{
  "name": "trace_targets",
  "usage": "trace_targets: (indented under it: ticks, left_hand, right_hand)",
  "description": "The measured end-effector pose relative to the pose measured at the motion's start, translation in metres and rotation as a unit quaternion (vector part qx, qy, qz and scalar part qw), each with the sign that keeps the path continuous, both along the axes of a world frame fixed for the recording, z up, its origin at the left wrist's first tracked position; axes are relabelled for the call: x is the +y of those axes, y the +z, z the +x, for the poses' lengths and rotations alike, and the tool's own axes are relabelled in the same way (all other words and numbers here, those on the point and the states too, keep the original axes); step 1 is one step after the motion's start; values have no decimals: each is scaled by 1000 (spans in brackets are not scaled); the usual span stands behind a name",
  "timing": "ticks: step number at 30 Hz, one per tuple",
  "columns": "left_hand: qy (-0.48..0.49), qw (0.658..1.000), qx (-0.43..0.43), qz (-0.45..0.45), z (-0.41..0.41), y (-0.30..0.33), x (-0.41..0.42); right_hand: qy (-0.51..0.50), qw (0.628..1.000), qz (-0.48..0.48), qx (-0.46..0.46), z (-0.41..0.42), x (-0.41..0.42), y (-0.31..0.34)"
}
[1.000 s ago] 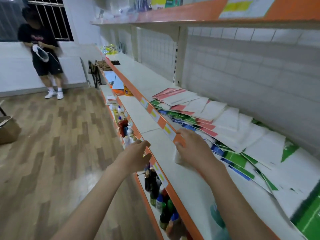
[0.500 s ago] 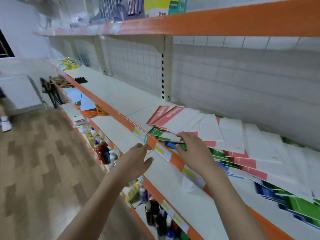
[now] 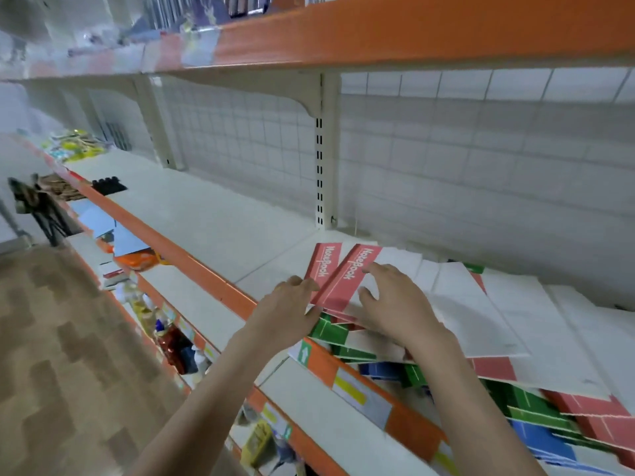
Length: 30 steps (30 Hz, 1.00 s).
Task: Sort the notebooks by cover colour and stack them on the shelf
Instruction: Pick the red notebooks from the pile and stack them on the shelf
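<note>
Notebooks (image 3: pixel 481 338) lie fanned in a loose overlapping sprawl on the orange-edged shelf (image 3: pixel 213 283), running from centre frame down to the lower right; red, green and blue spines show under many white back covers. Your left hand (image 3: pixel 288 314) sits at the near corner of the top red notebook (image 3: pixel 343 280), fingers lightly curled against its edge; whether it pinches the corner or only touches it, you cannot tell from here. Your right hand (image 3: pixel 391 304) lies flat on that same cover with the fingers spread and fairly straight, pressing, not gripping. These look like thin, soft-cover books: light, floppy, likely to sag if lifted by one corner. The covers look smooth, so expect them to slide on each other, and dragging one may pull its neighbours toward the shelf lip. Best hold is probably along the coloured spine strip, thumb on top, fingers underneath, with the other hand pinning the pile. Bare shelf in the middle left of the frame, beyond the pile, looks a fair place for colour stacks.
</note>
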<state>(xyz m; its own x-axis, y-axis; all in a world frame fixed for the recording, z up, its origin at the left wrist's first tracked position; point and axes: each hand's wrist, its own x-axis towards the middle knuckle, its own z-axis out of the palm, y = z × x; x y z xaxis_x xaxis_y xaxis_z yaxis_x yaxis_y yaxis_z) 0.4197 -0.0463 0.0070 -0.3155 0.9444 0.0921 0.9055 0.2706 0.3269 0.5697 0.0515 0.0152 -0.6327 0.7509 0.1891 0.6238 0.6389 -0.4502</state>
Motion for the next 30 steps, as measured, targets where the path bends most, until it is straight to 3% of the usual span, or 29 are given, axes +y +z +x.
trace_targets:
  ticks: [8, 15, 22, 25, 30]
  left_hand:
    - [-58, 998, 9, -21, -20, -5, 71]
    - [-20, 996, 38, -79, -11, -13, 117]
    - [-26, 996, -26, -76, -15, -16, 137]
    - [-17, 993, -116, -6, -18, -11, 142]
    - [-75, 942, -323, 39, -14, -7, 155]
  right_hand:
    - [-62, 997, -12, -34, -21, 38, -13]
    - [-110, 993, -6, -48, -10, 49, -18]
    - [-141, 988, 17, -52, -11, 50, -22]
    - [-155, 986, 14, -53, -14, 49, -22]
    - [-162, 986, -32, -38, -23, 48, -10]
